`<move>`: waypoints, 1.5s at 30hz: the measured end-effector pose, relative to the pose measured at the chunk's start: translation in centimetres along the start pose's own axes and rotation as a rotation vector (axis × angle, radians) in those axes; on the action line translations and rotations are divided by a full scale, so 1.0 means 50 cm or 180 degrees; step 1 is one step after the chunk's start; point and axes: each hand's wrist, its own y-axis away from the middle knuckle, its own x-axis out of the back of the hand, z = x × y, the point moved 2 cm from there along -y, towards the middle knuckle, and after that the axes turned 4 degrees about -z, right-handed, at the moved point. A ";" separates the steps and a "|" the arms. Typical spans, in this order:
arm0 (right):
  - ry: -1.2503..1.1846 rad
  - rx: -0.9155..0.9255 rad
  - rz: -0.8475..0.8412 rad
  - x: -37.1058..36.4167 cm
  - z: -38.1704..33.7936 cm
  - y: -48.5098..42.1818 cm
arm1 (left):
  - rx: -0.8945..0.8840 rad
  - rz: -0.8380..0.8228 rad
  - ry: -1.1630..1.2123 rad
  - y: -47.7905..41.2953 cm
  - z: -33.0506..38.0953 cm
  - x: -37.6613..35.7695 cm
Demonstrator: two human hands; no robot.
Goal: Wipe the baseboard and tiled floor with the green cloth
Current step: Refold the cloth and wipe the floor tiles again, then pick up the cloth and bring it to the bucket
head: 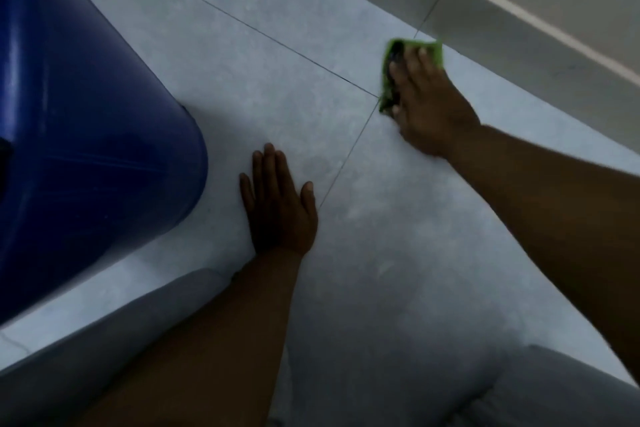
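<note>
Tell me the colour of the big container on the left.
The container is dark blue; head view.

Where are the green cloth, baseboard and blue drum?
green cloth (435, 51), head view, its far right corner.
baseboard (519, 45), head view, its grey face.
blue drum (86, 149), head view, its side wall.

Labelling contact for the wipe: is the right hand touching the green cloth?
Touching. The head view shows the right hand lying on the green cloth, fingers spread over it, holding it flat against the tiled floor.
</note>
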 end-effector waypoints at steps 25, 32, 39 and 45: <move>-0.0843 0.0479 0.0466 -0.099 -0.261 0.210 | 0.0331 -0.0560 0.0401 -0.007 0.027 0.056; -0.0928 -0.0022 0.0356 -0.136 -0.156 0.434 | 0.0616 -0.0879 0.0855 0.074 0.108 0.078; -0.2315 -0.1337 0.0522 -0.017 -0.118 0.425 | 0.0146 -0.1242 0.1165 0.086 0.221 0.151; -0.3169 -0.1549 0.0876 0.099 -0.191 0.403 | -0.0387 -0.1722 0.1135 0.076 0.265 0.256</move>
